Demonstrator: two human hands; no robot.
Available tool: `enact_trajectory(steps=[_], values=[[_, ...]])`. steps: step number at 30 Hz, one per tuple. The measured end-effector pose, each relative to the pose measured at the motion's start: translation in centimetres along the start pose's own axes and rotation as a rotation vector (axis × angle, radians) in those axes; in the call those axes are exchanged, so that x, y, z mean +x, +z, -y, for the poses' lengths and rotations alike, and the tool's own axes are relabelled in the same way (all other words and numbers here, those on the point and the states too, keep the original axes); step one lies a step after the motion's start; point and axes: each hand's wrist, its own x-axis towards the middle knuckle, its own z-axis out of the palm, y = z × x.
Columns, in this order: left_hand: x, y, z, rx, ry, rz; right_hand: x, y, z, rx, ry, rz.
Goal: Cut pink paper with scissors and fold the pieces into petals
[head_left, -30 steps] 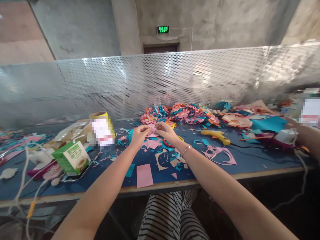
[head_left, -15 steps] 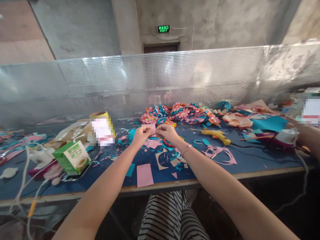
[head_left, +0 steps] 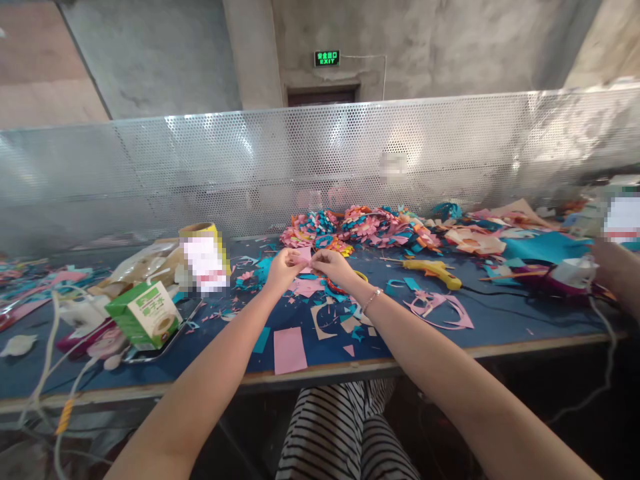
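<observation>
My left hand and my right hand meet over the middle of the blue table. Both pinch one small pink paper piece between their fingertips. Under them lie pink and teal paper scraps and red-handled scissors. A bracelet sits on my right wrist. A pink paper rectangle rests near the front edge.
A pile of finished paper flowers lies behind my hands. To the right lies a yellow glue gun; a green carton and a yellow tape roll are left. Perforated metal screen at back. Another person's arm at far right.
My hands stayed nearly still, closing tighter on the pink piece. The other person's arm at the right edge has drawn back slightly.
</observation>
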Motion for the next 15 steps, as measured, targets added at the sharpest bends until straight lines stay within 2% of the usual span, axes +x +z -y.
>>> enact_trajectory(steps=[3, 5, 10, 15], values=[[0.20, -0.07, 0.29, 0.122, 0.084, -0.156, 0.01, 0.06, -0.27, -0.026, -0.039, 0.003], [0.20, -0.11, 0.35, 0.184, 0.108, -0.212, 0.06, 0.08, -0.46, -0.053, -0.063, 0.000], [-0.07, -0.11, 0.23, 0.155, 0.079, -0.116, 0.08, 0.03, -0.42, -0.137, -0.112, -0.025], [-0.02, -0.13, 0.21, 0.126, 0.165, -0.080, -0.20, 0.16, 0.12, -0.242, -0.170, -0.061]])
